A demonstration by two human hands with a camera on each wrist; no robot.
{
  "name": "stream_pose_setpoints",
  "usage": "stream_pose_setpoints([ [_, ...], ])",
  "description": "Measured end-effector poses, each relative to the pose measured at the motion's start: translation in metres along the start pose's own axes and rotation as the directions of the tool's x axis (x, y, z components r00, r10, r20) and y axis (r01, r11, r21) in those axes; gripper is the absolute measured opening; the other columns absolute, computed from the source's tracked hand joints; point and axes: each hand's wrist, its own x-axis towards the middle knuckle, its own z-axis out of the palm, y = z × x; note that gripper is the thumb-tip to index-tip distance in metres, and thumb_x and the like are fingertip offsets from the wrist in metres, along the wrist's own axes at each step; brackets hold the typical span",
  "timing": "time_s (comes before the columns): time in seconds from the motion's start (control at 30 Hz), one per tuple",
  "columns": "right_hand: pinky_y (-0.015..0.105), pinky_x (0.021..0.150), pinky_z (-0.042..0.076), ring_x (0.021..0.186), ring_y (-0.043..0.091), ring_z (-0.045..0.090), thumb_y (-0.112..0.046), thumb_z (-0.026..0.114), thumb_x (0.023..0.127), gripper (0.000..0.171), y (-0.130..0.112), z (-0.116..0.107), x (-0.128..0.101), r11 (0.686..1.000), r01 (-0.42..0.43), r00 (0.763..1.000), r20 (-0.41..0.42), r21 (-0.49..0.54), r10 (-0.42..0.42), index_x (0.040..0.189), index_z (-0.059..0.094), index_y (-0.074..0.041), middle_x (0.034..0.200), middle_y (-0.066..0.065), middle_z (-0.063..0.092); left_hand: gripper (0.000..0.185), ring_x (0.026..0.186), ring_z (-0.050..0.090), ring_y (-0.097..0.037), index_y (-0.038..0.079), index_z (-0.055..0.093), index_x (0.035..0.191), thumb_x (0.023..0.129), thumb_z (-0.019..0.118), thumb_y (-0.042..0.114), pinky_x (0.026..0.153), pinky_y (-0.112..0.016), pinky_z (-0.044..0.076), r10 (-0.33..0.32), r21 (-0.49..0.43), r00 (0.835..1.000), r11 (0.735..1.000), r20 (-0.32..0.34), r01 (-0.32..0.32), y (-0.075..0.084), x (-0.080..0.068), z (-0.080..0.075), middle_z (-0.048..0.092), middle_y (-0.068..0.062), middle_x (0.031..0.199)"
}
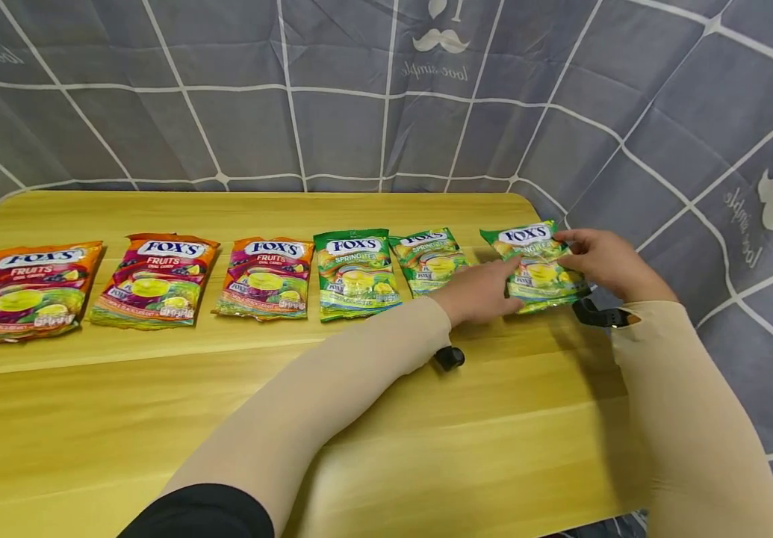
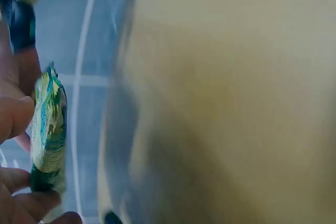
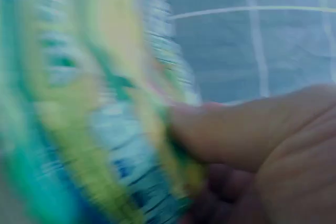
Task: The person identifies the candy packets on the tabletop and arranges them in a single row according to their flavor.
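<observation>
- Head view: we see both hands holding the rightmost green candy bag point(image 1: 535, 265) near the table's point(image 1: 386, 418) right edge; left hand point(image 1: 483, 293) pinches its left side, right hand point(image 1: 604, 261) its right.
- Left wrist: the bag point(image 2: 47, 129) edge-on between fingers point(image 2: 16, 116).
- Right wrist: blurred thumb point(image 3: 231, 137) pressing the bag point(image 3: 89, 108).

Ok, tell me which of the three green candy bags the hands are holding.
The rightmost green bag, at the end of the row by the table's right edge. The left hand and right hand grip its sides; the other two green bags lie untouched.
</observation>
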Motion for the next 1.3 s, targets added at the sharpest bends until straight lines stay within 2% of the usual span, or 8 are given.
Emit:
stream_pose_setpoints([
  [0.13,0.057,0.096,0.051,0.122,0.047,0.058,-0.025,0.058,0.109,0.056,-0.013,0.017,0.025,1.000,-0.019,0.995,-0.099,0.005,0.020,0.161,0.044,-0.009,0.143,0.035,0.054,0.090,0.161,0.029,-0.016,0.034,-0.003,0.170,0.105,0.054,0.058,0.131,-0.054,0.020,-0.049,-0.013,0.999,0.999,-0.001,0.049,-0.022,0.014,-0.008,0.019,0.002,0.178],
  [0.2,0.062,0.102,0.048,0.128,0.050,0.055,-0.023,0.058,0.109,0.055,-0.015,0.024,0.034,1.000,-0.011,0.995,-0.103,0.005,0.011,0.160,0.044,-0.008,0.146,0.036,0.053,0.092,0.162,0.028,-0.018,0.033,-0.005,0.170,0.105,0.054,0.060,0.132,-0.052,0.017,-0.079,-0.010,0.997,0.997,0.021,0.079,-0.029,0.019,-0.007,0.019,0.001,0.178],
  [0.33,0.060,0.103,0.049,0.126,0.048,0.057,-0.026,0.061,0.107,0.062,-0.006,0.036,0.044,0.999,0.024,1.000,0.003,-0.025,-0.024,0.161,0.041,-0.005,0.145,0.036,0.054,0.091,0.162,0.026,-0.017,0.030,0.001,0.171,0.104,0.053,0.063,0.132,-0.048,0.018,-0.099,0.036,0.994,0.995,0.042,0.097,-0.033,0.024,0.000,0.022,0.001,0.177],
  [0.53,0.061,0.111,0.043,0.130,0.046,0.054,-0.036,0.072,0.100,0.088,0.006,0.044,0.043,0.995,0.049,0.982,0.188,-0.081,-0.033,0.166,0.026,-0.002,0.149,0.037,0.050,0.088,0.164,0.019,-0.016,0.030,0.007,0.171,0.104,0.056,0.060,0.130,-0.049,0.021,-0.110,0.100,0.994,0.989,0.002,0.110,-0.030,0.024,0.007,0.021,0.000,0.177],
  [0.73,0.060,0.111,0.043,0.124,0.042,0.056,-0.039,0.073,0.099,0.089,0.000,0.049,0.045,0.989,0.089,0.979,0.194,-0.117,-0.065,0.166,0.026,0.000,0.148,0.036,0.053,0.092,0.164,0.021,-0.023,0.032,0.006,0.171,0.102,0.060,0.060,0.128,-0.044,0.021,-0.169,0.097,0.986,0.981,-0.006,0.169,-0.031,0.022,0.010,-0.009,-0.009,0.179],
  [0.8,0.061,0.112,0.042,0.126,0.043,0.055,-0.038,0.072,0.100,0.089,-0.002,0.050,0.047,0.989,0.082,0.979,0.197,-0.120,-0.058,0.166,0.025,-0.001,0.151,0.036,0.051,0.094,0.164,0.022,-0.023,0.030,0.006,0.171,0.101,0.061,0.061,0.127,-0.042,0.021,-0.173,0.111,0.985,0.979,0.001,0.172,-0.032,0.022,0.010,-0.013,-0.009,0.178],
  [0.97,0.065,0.117,0.038,0.138,0.050,0.048,-0.039,0.069,0.101,0.088,-0.004,0.049,0.048,0.980,0.071,0.978,0.206,-0.186,-0.031,0.166,0.024,-0.002,0.157,0.037,0.042,0.097,0.162,0.026,-0.022,0.025,0.005,0.172,0.101,0.061,0.061,0.126,-0.040,0.020,-0.145,0.158,0.989,0.977,0.017,0.141,-0.032,0.021,0.010,-0.002,-0.004,0.180],
  [1.3,0.068,0.120,0.033,0.145,0.057,0.040,-0.038,0.061,0.105,0.081,-0.016,0.044,0.047,0.948,0.104,0.968,0.248,-0.302,-0.027,0.164,0.024,0.003,0.157,0.039,0.039,0.092,0.162,0.024,-0.024,0.029,0.004,0.171,0.103,0.057,0.062,0.128,-0.042,0.018,-0.126,0.184,0.991,0.976,0.054,0.114,-0.034,0.015,0.007,-0.002,0.001,0.180],
])
